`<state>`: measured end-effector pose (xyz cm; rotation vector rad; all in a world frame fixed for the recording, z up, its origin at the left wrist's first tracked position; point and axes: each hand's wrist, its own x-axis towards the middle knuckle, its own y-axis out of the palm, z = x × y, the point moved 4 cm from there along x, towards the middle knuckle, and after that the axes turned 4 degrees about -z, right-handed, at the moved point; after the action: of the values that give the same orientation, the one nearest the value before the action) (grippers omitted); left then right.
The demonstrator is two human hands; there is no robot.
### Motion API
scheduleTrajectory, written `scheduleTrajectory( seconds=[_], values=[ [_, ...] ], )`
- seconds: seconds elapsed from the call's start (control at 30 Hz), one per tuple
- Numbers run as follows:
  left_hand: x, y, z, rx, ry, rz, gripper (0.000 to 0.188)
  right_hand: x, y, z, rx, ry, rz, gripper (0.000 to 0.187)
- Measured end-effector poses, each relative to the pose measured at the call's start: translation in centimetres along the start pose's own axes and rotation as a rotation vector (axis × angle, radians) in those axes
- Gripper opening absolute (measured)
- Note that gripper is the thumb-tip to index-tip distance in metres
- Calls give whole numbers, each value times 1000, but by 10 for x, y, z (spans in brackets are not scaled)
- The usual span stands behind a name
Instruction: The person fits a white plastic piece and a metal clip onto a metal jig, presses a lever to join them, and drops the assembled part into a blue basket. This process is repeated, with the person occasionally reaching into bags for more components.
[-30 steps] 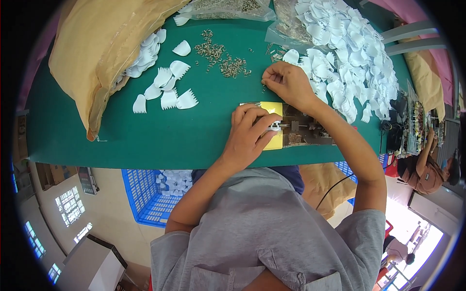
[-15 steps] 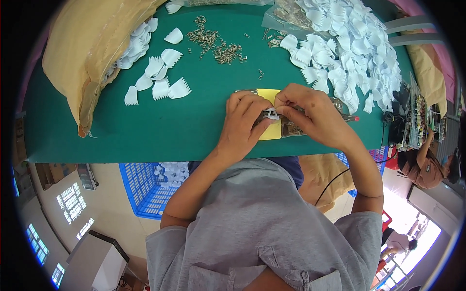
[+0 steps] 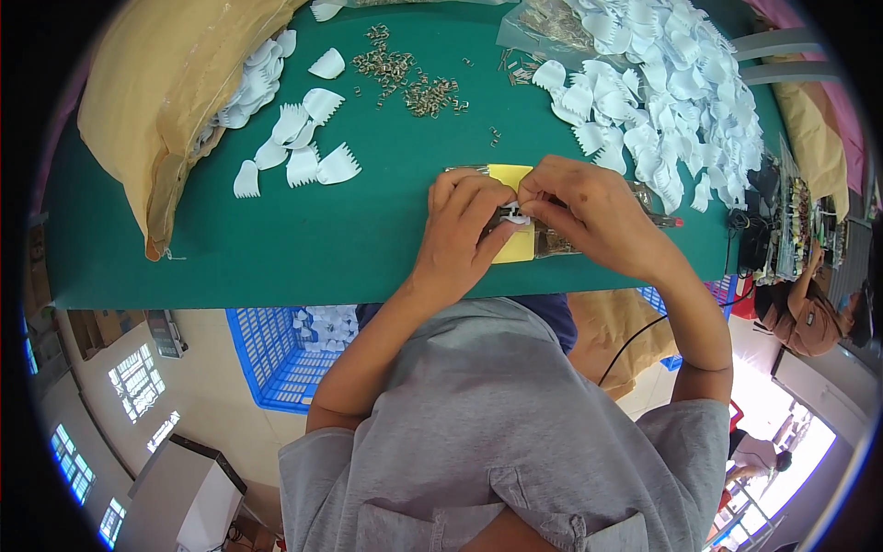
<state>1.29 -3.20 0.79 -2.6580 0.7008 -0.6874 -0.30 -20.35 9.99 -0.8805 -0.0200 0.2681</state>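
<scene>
Near the front edge of the table, my left hand [image 3: 457,232] is closed around a small white toothed hair claw clip piece [image 3: 517,220] with a dark middle. My right hand [image 3: 593,216] pinches right at that piece; whatever is between its fingertips is too small and covered to make out. Beneath both hands lies a yellow pad [image 3: 515,250]. Beside it, partly under my right hand, a clear tray [image 3: 554,244] contains small brownish metal bits.
Loose springs [image 3: 430,96] lie mid-table, with several white clip halves [image 3: 338,166] to their left. A big heap of clip halves [image 3: 658,101] covers the right. A tan sack [image 3: 166,110] slumps at left; a blue basket [image 3: 267,368] sits below. Another person [image 3: 809,317] is far right.
Both hands stay at the same spot. The white clip piece and the fingertips around it have shifted only very slightly; the view has moved a little.
</scene>
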Motion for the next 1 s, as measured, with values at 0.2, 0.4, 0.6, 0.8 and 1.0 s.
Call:
scheduleTrajectory(
  seconds=[0.2,0.4,0.6,0.8,1.0],
  values=[
    [1,-1,-2,10,13,-1,37,-2,2,3,-16,-8,0,8],
    [1,-2,-3,-1,0,8,36,-6,5,1,55,28,-79,10],
    [1,0,0,5,3,2,37,1,2,0,30,72,-61,11],
    [1,-1,-2,5,8,-5,37,24,-5,1,-60,68,83,15],
    [3,0,-3,-19,2,-41,35,45,-7,2,-55,147,305,17]
  ],
)
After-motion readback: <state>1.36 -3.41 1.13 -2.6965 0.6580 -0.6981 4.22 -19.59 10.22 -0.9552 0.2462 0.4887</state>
